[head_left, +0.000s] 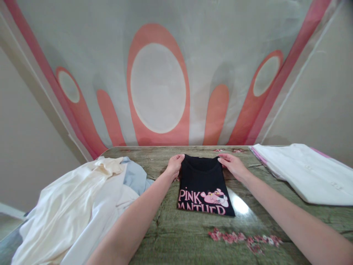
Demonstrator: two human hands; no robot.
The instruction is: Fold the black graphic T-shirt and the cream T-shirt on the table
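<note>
A folded black T-shirt (203, 186) with pink "PINK PANTHER" lettering lies flat in the middle of the table (176, 235). My left hand (174, 165) rests on the shirt's far left corner by the collar, fingers curled over the edge. At the far right corner my right hand (232, 164) presses down, fingers together on the cloth. Both forearms reach in from the near edge on either side of the shirt.
A loose heap of white and cream garments (74, 209) with a pale blue one (135, 176) covers the table's left side. A stack of folded white cloth (306, 173) sits at the right. A grey and pink patterned curtain (157, 81) hangs behind the table.
</note>
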